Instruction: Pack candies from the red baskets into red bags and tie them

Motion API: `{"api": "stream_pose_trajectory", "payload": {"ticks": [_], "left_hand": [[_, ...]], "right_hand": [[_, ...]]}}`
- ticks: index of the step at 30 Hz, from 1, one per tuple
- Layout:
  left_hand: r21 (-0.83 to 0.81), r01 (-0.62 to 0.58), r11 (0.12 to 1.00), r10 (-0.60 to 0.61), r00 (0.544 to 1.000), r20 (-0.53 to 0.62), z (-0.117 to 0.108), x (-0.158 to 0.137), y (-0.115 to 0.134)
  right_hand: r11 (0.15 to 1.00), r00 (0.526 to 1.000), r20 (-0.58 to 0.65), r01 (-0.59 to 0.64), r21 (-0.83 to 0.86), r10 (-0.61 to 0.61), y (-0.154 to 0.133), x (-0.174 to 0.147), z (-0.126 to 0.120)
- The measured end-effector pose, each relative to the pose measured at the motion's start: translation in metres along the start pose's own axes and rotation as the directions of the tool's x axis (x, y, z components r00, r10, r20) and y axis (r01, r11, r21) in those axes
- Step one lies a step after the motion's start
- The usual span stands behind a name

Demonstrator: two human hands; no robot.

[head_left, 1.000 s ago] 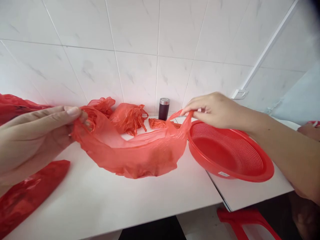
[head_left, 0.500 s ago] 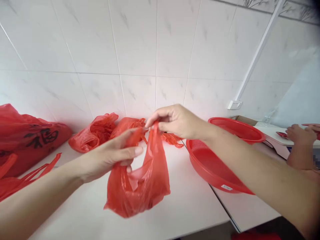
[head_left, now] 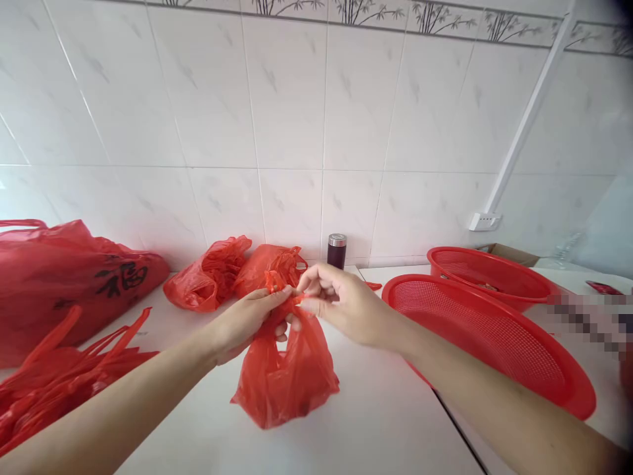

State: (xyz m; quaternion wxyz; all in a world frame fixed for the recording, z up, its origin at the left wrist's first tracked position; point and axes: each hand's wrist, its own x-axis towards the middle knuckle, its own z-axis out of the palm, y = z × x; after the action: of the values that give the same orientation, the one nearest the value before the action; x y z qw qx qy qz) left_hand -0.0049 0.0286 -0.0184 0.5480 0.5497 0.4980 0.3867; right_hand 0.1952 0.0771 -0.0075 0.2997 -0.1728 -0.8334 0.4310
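Observation:
A small red plastic bag with something in its bottom hangs from both hands, just over or on the white table. My left hand is closed around one of its handles, and a twisted end sticks up above the thumb. With pinched fingers my right hand grips the other handle close beside the left fingertips. What lies inside the bag shows only as dark patches through the plastic.
Crumpled red bags lie along the wall, near a dark thermos. Left are a large red bag with black characters and bags with loose handles. Two red plastic baskets stand right, with a wall socket behind.
Both hands have come closer together and drawn the bag's handles in. The bag's opening has narrowed. The view has shifted, and the thermos behind my right hand now shows.

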Motion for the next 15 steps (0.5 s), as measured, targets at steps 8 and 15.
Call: {"api": "stream_pose_trajectory", "payload": {"ticks": [8, 15], "left_hand": [[0.698, -0.188, 0.691, 0.258, 0.966, 0.004, -0.003, 0.001, 0.001], [0.968, -0.208, 0.139, 0.637, 0.768, 0.074, -0.008, 0.007, -0.033]], "right_hand": [[1.000, 0.992, -0.128, 0.002, -0.003, -0.002, 0.027, 0.017, 0.012], [0.974, 0.985, 0.086, -0.161, 0.157, 0.149, 0.053, 0.030, 0.021]]}}
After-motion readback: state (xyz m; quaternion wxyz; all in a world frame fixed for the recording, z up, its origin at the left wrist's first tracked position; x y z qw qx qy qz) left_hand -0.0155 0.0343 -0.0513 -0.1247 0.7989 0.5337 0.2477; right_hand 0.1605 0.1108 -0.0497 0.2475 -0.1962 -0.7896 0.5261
